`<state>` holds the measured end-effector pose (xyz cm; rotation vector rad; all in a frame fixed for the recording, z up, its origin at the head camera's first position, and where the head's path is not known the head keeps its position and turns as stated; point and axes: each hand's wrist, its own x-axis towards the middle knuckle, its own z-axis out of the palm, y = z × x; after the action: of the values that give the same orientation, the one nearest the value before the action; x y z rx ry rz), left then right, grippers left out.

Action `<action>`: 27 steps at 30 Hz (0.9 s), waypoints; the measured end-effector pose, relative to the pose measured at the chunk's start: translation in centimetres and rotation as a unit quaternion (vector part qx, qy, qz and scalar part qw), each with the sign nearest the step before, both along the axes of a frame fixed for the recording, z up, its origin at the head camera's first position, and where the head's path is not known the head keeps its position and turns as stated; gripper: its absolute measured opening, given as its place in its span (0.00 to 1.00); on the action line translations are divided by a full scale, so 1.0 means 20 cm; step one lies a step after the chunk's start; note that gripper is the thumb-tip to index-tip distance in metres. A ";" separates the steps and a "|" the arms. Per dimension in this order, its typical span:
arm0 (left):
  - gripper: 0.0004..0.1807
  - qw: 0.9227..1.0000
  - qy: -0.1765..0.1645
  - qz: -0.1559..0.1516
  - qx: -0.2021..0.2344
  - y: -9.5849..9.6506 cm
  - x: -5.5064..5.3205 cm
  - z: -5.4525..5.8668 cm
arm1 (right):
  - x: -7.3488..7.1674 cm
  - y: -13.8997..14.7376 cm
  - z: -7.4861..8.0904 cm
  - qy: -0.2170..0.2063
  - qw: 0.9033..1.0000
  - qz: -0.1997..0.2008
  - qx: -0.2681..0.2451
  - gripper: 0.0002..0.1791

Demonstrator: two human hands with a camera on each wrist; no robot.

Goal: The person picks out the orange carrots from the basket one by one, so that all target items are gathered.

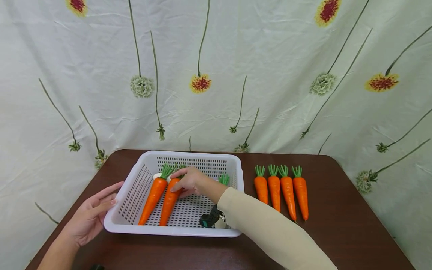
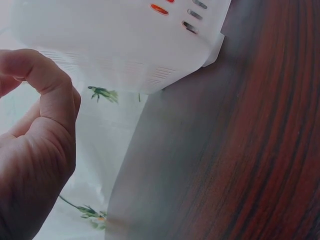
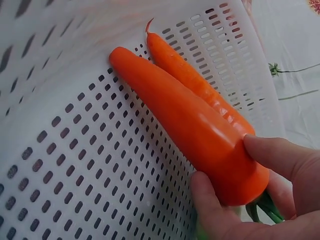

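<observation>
In the head view, my right hand (image 1: pixel 190 181) reaches into the white slotted basket (image 1: pixel 175 230) and pinches a carrot (image 1: pixel 170 202) near its green top. Thumb and fingertips press on the thick end of this carrot (image 3: pixel 200 135) in the right wrist view. A second carrot (image 1: pixel 153 198) lies beside it on the left. My left hand (image 1: pixel 91 213) is at the basket's left side, its extended fingers and thumb touching the outer rim. White rounded pieces (image 1: pixel 156 175) show partly behind the carrot tops.
Several carrots (image 1: pixel 288 193) lie in a row on the dark wooden table (image 1: pixel 337 221), right of the basket. Green leaves (image 1: pixel 224 179) rise inside the basket's right side, partly hidden by my right arm. A flowered cloth (image 1: pixel 280 75) hangs behind the table.
</observation>
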<state>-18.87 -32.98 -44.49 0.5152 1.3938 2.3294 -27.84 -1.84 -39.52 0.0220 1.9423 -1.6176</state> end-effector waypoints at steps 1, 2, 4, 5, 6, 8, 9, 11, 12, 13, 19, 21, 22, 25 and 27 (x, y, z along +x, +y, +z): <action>0.31 1.000 0.000 0.001 -0.001 0.00 0.00 0.00 | 0.00 0.00 0.00 0.001 1.000 0.001 -0.002 0.23; 0.31 1.000 -0.001 0.002 -0.002 0.00 0.00 0.00 | 0.00 0.01 0.01 0.001 1.000 0.002 -0.004 0.23; 0.31 1.000 0.000 0.005 -0.005 0.00 0.00 0.00 | 0.01 0.01 0.01 0.002 1.000 0.003 -0.010 0.24; 0.31 1.000 -0.001 0.007 -0.006 0.00 0.00 0.00 | 0.01 0.01 0.01 0.003 1.000 0.003 -0.012 0.24; 0.31 1.000 -0.001 0.009 -0.008 0.00 0.00 0.00 | 0.01 0.02 0.02 0.005 1.000 0.004 -0.014 0.24; 0.30 1.000 -0.001 0.014 -0.011 0.00 0.00 0.00 | 0.01 0.02 0.02 0.011 1.000 0.006 -0.013 0.24; 0.30 1.000 -0.001 0.015 -0.013 0.00 0.00 0.00 | 0.01 0.02 0.03 0.013 1.000 0.005 -0.014 0.24; 0.30 1.000 -0.002 0.016 -0.014 0.00 0.00 0.00 | 0.01 0.03 0.03 0.019 1.000 0.004 -0.012 0.24; 0.30 1.000 -0.002 0.016 -0.015 0.00 0.00 0.00 | 0.01 0.03 0.03 0.021 1.000 0.003 -0.011 0.24; 0.30 1.000 -0.002 0.016 -0.015 0.00 0.00 0.00 | 0.01 0.03 0.03 0.024 1.000 0.002 -0.010 0.24; 0.30 1.000 -0.001 0.013 -0.011 0.00 0.00 0.00 | 0.01 0.04 0.03 0.029 0.999 0.000 -0.021 0.24; 0.30 1.000 -0.001 0.012 -0.010 0.00 0.01 0.00 | 0.01 0.04 0.04 0.032 0.999 0.001 -0.024 0.24; 0.30 1.000 -0.001 0.011 -0.009 0.00 0.01 0.00 | 0.01 0.05 0.04 0.034 0.999 0.000 -0.027 0.25; 0.30 1.000 0.000 0.009 -0.008 0.00 0.01 0.00 | 0.01 0.06 0.05 0.034 0.998 0.000 -0.043 0.25; 0.30 1.000 0.001 0.009 -0.008 0.00 0.01 0.00 | 0.01 0.07 0.06 0.033 0.998 0.002 -0.055 0.26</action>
<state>-18.74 -33.02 -44.58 0.5031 1.4227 2.3299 -27.65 -0.52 -38.31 -0.0797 1.8981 -1.7410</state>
